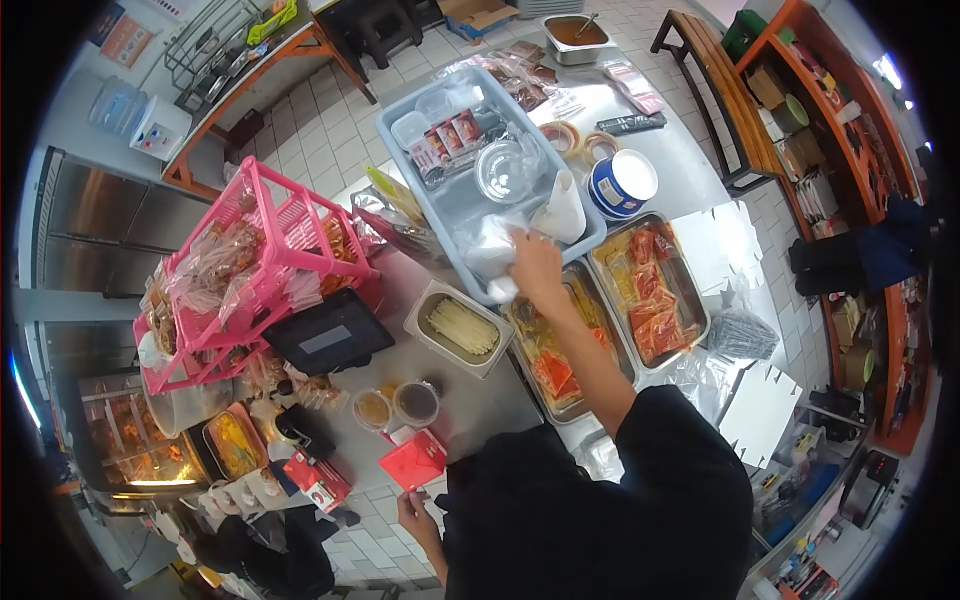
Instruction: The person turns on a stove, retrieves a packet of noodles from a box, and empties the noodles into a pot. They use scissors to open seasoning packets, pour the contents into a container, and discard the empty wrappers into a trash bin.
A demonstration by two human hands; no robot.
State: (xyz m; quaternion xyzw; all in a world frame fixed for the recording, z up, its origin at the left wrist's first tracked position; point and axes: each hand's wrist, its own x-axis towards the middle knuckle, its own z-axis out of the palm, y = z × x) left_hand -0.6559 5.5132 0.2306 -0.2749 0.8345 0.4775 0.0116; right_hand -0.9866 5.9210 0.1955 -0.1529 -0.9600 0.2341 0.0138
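My right hand [537, 265] reaches into the near end of a light blue plastic tub [428, 195], its fingers closed on a bunched white plastic bag [492, 245]. Beside that hand, a white scoop-like container [562, 210] leans in the tub, with clear round lids [502, 170] farther in. Low at my side, my left hand [418, 515] has its fingers loosely bent and apart, with nothing visible in them. Just above it, a red packet [413, 460] lies at the table edge, close to two lidded cups of sauce [416, 402].
Steel trays of red and yellow food [655, 300] stand under and beside my right arm. A small pan of pale strips [462, 328], a tablet [330, 335] and a pink basket [265, 255] are leftward. A blue-and-white bucket [622, 185] stands right of the tub. Another person [265, 555] is lower left.
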